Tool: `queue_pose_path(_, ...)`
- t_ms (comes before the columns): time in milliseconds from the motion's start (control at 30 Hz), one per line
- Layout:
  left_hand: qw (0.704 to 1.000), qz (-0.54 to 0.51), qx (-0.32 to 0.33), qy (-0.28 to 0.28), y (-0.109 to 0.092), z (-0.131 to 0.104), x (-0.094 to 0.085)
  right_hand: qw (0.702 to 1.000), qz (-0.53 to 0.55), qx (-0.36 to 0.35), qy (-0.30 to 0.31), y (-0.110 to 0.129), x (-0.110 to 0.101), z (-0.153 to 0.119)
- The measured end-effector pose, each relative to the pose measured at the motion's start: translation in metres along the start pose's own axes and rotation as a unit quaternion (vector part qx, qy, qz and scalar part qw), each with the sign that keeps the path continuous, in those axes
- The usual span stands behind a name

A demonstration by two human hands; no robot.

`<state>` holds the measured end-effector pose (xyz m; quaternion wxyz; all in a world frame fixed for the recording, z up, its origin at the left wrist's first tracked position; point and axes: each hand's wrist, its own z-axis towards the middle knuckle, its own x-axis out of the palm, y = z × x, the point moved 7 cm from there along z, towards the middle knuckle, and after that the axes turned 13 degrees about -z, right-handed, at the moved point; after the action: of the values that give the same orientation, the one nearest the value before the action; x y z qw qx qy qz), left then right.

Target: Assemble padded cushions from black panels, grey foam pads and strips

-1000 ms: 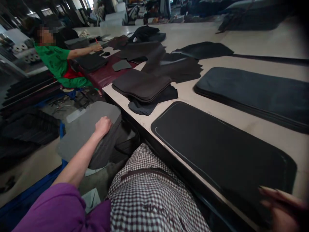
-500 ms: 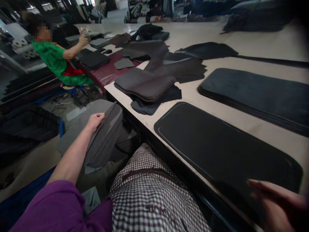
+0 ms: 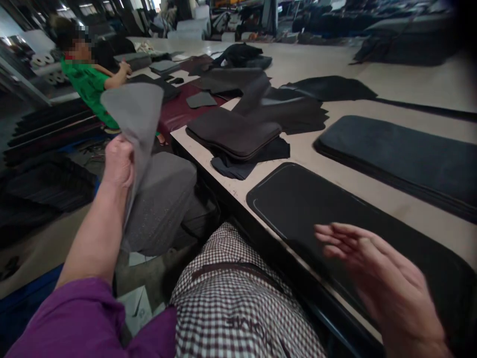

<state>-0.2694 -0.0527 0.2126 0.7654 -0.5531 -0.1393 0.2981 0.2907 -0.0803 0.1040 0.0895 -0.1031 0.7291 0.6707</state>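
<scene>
Grey sheet (image 3: 143,107): position?
– Held up over the grey stack (image 3: 164,199), pinched in the left hand (image 3: 119,159).
– Right hand (image 3: 380,271)?
– Loosely spread, above the black mat (image 3: 316,199) on the tabletop (image 3: 354,181).

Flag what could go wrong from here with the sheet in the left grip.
1. The thin grey flexible sheet bends above the left grip, so it might crease.
2. Its lower part hangs by the grey stack of sheets; it could snag there.
3. The black rounded rectangular panel lies near the table edge; the open right grip might nudge it.
</scene>
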Motion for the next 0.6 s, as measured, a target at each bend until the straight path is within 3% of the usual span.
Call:
queue_pose_path(33,0.999,-0.008,0.017,0.046,-0.006,-0.012,0.027,0.997,0.054,0.002,0.058,0.012,0.020,0.006)
queue_pose_path(100,0.962,0.004,0.060,0.268,-0.016,-0.054,0.102,0.982,0.119,0.006,0.145,0.028,0.051,0.018)
queue_pose_path(167,0.858,0.022,0.137,0.494,-0.025,-0.118,0.171,0.977,0.130,0.016,0.170,0.030,0.066,0.029)
queue_pose_path(200,0.802,0.008,0.181,0.569,-0.028,-0.150,0.196,0.980,0.120,0.026,0.159,0.027,0.069,0.033)
queue_pose_path(233,0.753,-0.017,0.225,0.618,-0.031,-0.177,0.214,0.985,0.099,0.035,0.136,0.022,0.068,0.037)
queue_pose_path(300,0.705,-0.053,0.274,0.652,-0.030,-0.212,0.235,0.996,0.033,0.049,0.067,0.009,0.062,0.040)
queue_pose_path(367,0.707,-0.076,0.274,0.647,-0.017,-0.221,0.239,0.998,-0.023,0.053,0.003,-0.003,0.053,0.038)
queue_pose_path(433,0.767,-0.083,0.235,0.591,0.008,-0.210,0.226,0.997,-0.036,0.054,-0.035,-0.013,0.046,0.034)
queue_pose_path(467,0.819,-0.078,0.202,0.531,0.026,-0.197,0.214,0.997,-0.029,0.057,-0.042,-0.018,0.044,0.031)
queue_pose_path(533,0.933,-0.052,0.108,0.339,0.073,-0.171,0.172,0.997,-0.014,0.058,-0.055,-0.024,0.039,0.027)
queue_pose_path(567,0.972,-0.037,0.040,0.229,0.101,-0.165,0.147,0.996,-0.010,0.057,-0.060,-0.025,0.037,0.025)
queue_pose_path(600,0.989,-0.029,-0.040,0.136,0.131,-0.166,0.122,0.997,-0.007,0.055,-0.061,-0.026,0.035,0.024)
